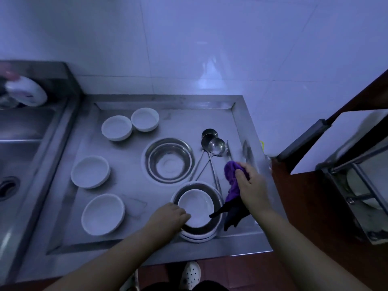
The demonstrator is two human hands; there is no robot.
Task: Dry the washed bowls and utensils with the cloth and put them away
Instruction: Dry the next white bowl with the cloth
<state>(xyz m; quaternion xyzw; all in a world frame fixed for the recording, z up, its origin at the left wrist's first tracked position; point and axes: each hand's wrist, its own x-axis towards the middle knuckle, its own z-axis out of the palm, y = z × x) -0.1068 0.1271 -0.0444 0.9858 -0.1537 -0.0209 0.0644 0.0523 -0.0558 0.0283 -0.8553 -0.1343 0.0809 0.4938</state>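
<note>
Where white tiled wall (210, 49) meets steel counter (134, 181), left hand (171, 214) gripping bowl (196, 206), right hand (251, 181) clutching purple cloth (232, 179).

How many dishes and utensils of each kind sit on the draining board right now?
White bowls: 5
Steel basins: 2
Ladles: 3
Total: 10, leaving out the blurred plates under the near basin.

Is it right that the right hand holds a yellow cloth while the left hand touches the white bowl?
Not quite. In the head view the cloth held by the right hand is purple, not yellow. The left hand does touch the white bowl.
</note>
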